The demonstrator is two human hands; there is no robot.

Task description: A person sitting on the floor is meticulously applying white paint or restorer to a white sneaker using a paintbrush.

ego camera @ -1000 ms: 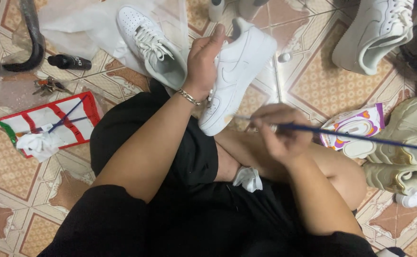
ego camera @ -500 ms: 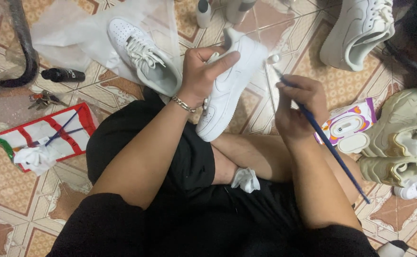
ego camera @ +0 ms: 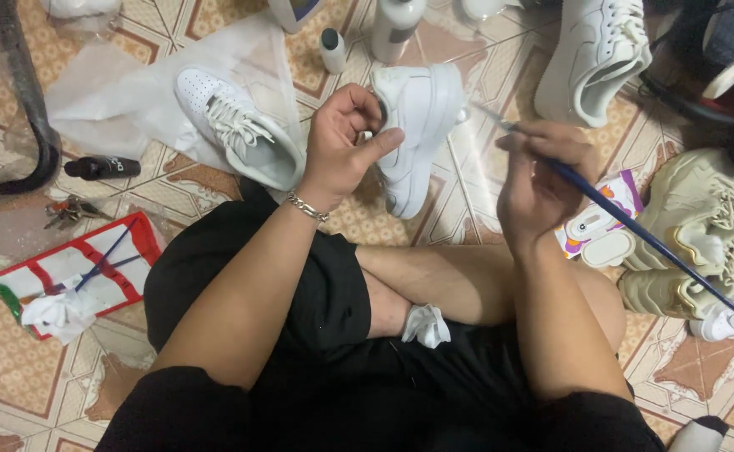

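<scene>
My left hand (ego camera: 343,144), with a silver bracelet at the wrist, grips a white sneaker (ego camera: 417,125) by its heel and holds it up over the tiled floor. My right hand (ego camera: 543,180) holds a long blue-handled paintbrush (ego camera: 626,228). Its tip points at the right side of the sneaker's sole near the heel, and the handle runs down to the right. I sit cross-legged in black shorts, with a crumpled white tissue (ego camera: 427,326) on my lap.
A second white sneaker (ego camera: 237,130) lies on clear plastic at the left. Bottles (ego camera: 396,25) stand at the top, another white shoe (ego camera: 593,54) and beige sneakers (ego camera: 693,234) at the right. A small black bottle (ego camera: 103,167), keys and a red-edged sheet (ego camera: 70,272) lie left.
My right hand has risen from my lap and brought the brush tip up to the sneaker. My left hand has turned the shoe more upright and nearer.
</scene>
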